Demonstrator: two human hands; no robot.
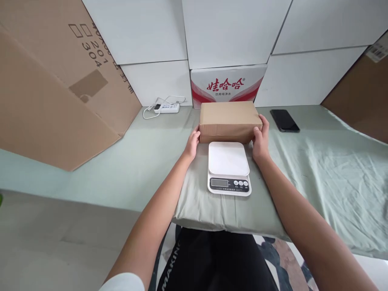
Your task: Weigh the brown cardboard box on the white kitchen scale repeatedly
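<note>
A brown cardboard box (pixel 229 114) is held at its two ends between my hands, just behind the scale. My left hand (pixel 193 142) presses its fingers against the box's left end. At the right end, my right hand (pixel 261 137) grips the front corner, with the thumb on the front face and fingers round the side. In front of the box lies a white kitchen scale (pixel 228 167) with a bare square platform. Its small display looks blank, and three round buttons sit beside it.
The table has a pale green cloth (pixel 145 161). A white carton with red lettering (pixel 226 85) stands behind the box. A black phone (pixel 285 120) lies to the right, a white device with a cable (pixel 166 107) to the left. Large cardboard panels (pixel 60 89) flank both sides.
</note>
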